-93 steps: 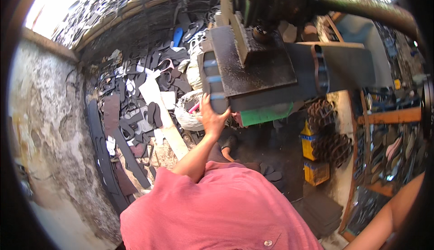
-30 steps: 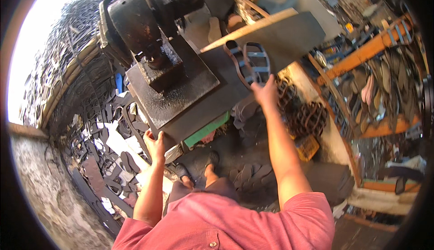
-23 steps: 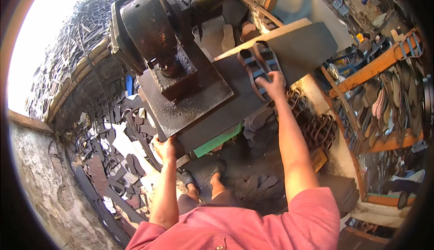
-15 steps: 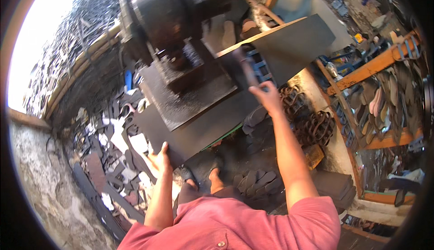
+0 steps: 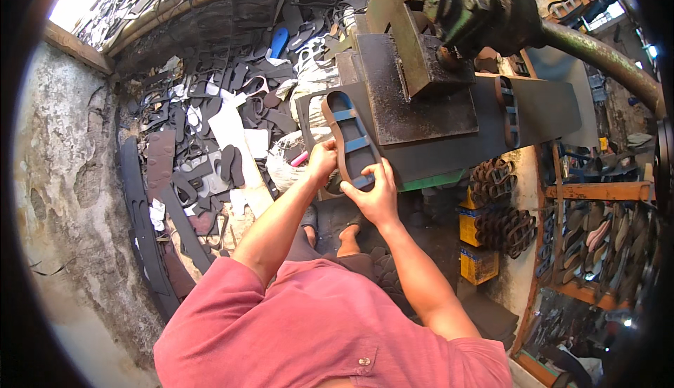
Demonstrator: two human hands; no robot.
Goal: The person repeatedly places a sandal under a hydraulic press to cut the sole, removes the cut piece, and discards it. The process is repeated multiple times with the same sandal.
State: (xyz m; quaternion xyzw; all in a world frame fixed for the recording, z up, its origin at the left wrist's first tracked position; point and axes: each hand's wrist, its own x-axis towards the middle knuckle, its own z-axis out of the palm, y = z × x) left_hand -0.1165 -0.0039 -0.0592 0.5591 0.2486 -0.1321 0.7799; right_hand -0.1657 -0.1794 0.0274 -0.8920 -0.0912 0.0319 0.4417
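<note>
A sole-shaped cutting die, a brown-edged metal outline with blue crossbars, lies over the left end of a dark flat sheet. My right hand pinches its near end, thumb on one side and fingers on the other. At its left edge my left hand is closed, with the fingertips partly hidden against the die. A similar die rests farther right on the same sheet. Between the two stands a press, its thick metal plate over the sheet and its heavy greenish head above.
Dark sole offcuts are heaped at the left beside a rough wall. A long round bar reaches out rightward from the press. More dies hang at the right near yellow boxes and a wooden rack.
My right hand has brought a die from right of the press to the sheet's left end. My left hand has gone from the sheet's corner to the die. The view has swung left.
</note>
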